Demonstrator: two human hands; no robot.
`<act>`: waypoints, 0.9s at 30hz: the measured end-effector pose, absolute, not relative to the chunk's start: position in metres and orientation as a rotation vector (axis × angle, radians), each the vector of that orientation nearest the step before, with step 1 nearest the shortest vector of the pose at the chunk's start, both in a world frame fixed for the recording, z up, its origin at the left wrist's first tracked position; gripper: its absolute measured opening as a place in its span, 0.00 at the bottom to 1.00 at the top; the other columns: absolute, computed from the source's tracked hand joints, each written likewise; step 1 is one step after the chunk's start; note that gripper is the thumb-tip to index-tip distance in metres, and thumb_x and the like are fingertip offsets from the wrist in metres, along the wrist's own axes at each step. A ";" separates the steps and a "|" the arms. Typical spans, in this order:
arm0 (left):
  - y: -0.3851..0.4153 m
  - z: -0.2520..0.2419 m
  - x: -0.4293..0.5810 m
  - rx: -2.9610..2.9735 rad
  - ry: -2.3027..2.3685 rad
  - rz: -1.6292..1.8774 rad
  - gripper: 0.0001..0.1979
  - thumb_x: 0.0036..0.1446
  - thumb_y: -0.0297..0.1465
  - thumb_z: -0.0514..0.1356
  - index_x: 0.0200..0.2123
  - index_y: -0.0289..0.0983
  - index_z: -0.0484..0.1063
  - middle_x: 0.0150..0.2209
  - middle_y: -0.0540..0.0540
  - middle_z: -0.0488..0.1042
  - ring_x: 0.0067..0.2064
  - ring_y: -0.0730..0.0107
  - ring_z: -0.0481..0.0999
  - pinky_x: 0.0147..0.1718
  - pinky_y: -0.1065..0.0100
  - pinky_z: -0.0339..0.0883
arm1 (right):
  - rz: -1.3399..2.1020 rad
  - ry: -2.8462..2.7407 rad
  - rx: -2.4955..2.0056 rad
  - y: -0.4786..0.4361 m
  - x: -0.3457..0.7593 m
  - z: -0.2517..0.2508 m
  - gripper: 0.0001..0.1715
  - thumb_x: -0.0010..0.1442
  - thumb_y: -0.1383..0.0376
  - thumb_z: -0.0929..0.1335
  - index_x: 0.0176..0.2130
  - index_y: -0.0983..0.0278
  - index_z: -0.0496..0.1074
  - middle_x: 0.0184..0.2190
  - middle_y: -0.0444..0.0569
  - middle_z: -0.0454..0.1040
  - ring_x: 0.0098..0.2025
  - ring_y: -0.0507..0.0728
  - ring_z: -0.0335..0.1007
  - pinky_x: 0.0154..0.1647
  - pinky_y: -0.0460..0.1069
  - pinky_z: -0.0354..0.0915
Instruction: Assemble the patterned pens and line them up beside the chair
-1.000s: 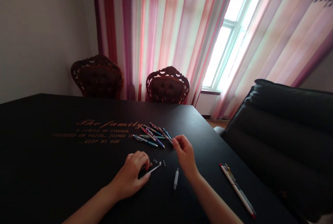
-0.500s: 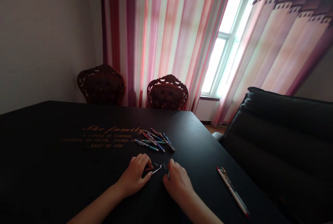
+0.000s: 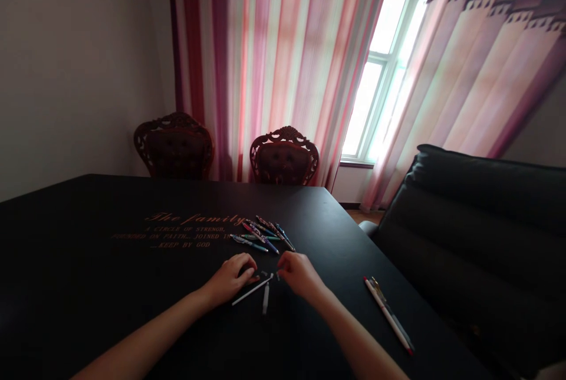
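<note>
My left hand (image 3: pixel 232 278) rests on the black table (image 3: pixel 132 309) with its fingers curled under; what they hold is hidden. My right hand (image 3: pixel 299 274) is just to its right, fingertips pinched at a tiny grey part (image 3: pixel 277 276). Between and below the hands lie a thin white pen refill (image 3: pixel 251 291) and a short white pen barrel (image 3: pixel 265 298). A pile of several patterned pens (image 3: pixel 263 234) lies just beyond the hands.
Two long pens (image 3: pixel 389 315) lie near the table's right edge. A black padded chair (image 3: pixel 477 221) stands at the right. Two carved wooden chairs (image 3: pixel 283 156) stand at the far side, before striped curtains. Gold lettering (image 3: pixel 190 230) marks the tabletop.
My right hand came back from the pen pile, dropped to the table, and now pinches beside the left hand. The white barrel and refill have shifted closer together. The camera view rose slightly.
</note>
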State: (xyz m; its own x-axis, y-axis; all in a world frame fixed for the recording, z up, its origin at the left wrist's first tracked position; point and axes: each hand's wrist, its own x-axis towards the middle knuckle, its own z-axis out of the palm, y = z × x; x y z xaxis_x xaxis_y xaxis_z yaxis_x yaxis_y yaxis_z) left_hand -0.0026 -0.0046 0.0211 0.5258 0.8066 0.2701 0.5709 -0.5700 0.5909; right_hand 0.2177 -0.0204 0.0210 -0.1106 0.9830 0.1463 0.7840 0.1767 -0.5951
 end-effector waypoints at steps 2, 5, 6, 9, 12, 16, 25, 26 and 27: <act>0.002 0.024 -0.002 2.305 1.101 0.755 0.09 0.62 0.32 0.51 0.38 0.39 0.71 0.37 0.48 0.74 0.40 0.65 0.73 0.42 0.64 0.67 | 0.533 -1.996 -1.611 -0.016 0.224 0.022 0.09 0.50 0.72 0.72 0.34 0.63 0.76 0.26 0.42 0.73 0.28 0.52 0.68 0.30 0.44 0.59; 0.004 0.024 -0.002 2.282 1.073 0.787 0.08 0.62 0.32 0.52 0.37 0.38 0.71 0.35 0.47 0.73 0.38 0.65 0.73 0.40 0.65 0.67 | 0.527 -2.030 -1.558 -0.018 0.225 0.021 0.07 0.49 0.72 0.73 0.33 0.64 0.77 0.30 0.44 0.74 0.31 0.52 0.68 0.33 0.44 0.61; 0.004 0.024 -0.002 2.281 1.063 0.796 0.08 0.61 0.33 0.53 0.36 0.38 0.71 0.35 0.48 0.73 0.38 0.65 0.73 0.40 0.65 0.67 | 0.518 -2.028 -1.551 -0.020 0.225 0.020 0.07 0.49 0.72 0.72 0.32 0.64 0.77 0.32 0.45 0.74 0.32 0.52 0.68 0.33 0.44 0.62; 0.000 0.021 -0.006 2.282 1.034 0.820 0.08 0.61 0.34 0.55 0.34 0.38 0.71 0.35 0.48 0.72 0.38 0.65 0.72 0.39 0.66 0.66 | 0.514 -2.017 -1.544 -0.023 0.224 0.016 0.06 0.50 0.72 0.72 0.32 0.64 0.77 0.32 0.45 0.74 0.31 0.51 0.69 0.32 0.44 0.62; -0.001 0.019 -0.010 2.266 1.010 0.841 0.08 0.59 0.37 0.58 0.34 0.38 0.71 0.35 0.48 0.72 0.38 0.65 0.72 0.37 0.66 0.66 | 0.520 -2.018 -1.540 -0.023 0.224 0.013 0.06 0.50 0.72 0.72 0.31 0.64 0.77 0.31 0.45 0.74 0.30 0.51 0.69 0.31 0.43 0.62; 0.001 0.018 -0.011 2.260 0.954 0.845 0.06 0.57 0.35 0.61 0.31 0.39 0.72 0.39 0.47 0.72 0.42 0.64 0.72 0.41 0.66 0.67 | 0.494 -1.985 -1.527 -0.023 0.225 0.011 0.04 0.54 0.69 0.70 0.32 0.63 0.78 0.29 0.45 0.75 0.31 0.52 0.69 0.33 0.45 0.62; 0.001 0.014 -0.012 2.143 0.973 0.889 0.09 0.59 0.37 0.59 0.31 0.39 0.74 0.37 0.46 0.76 0.40 0.62 0.74 0.41 0.66 0.67 | 0.470 -1.770 -1.406 -0.015 0.226 -0.006 0.06 0.57 0.70 0.67 0.31 0.65 0.75 0.26 0.43 0.71 0.28 0.51 0.65 0.30 0.44 0.59; 0.001 0.013 -0.012 2.082 0.988 0.895 0.10 0.59 0.39 0.59 0.32 0.39 0.74 0.35 0.46 0.77 0.39 0.62 0.75 0.41 0.66 0.67 | 0.464 -1.769 -1.400 -0.014 0.225 -0.007 0.06 0.58 0.70 0.67 0.31 0.65 0.75 0.26 0.44 0.71 0.28 0.51 0.65 0.30 0.45 0.59; 0.002 0.012 -0.013 1.996 0.993 0.908 0.11 0.59 0.40 0.59 0.33 0.39 0.74 0.34 0.47 0.77 0.38 0.62 0.75 0.40 0.66 0.67 | 0.457 -1.769 -1.391 -0.014 0.224 -0.008 0.06 0.58 0.70 0.67 0.32 0.65 0.75 0.26 0.44 0.71 0.28 0.52 0.65 0.30 0.45 0.59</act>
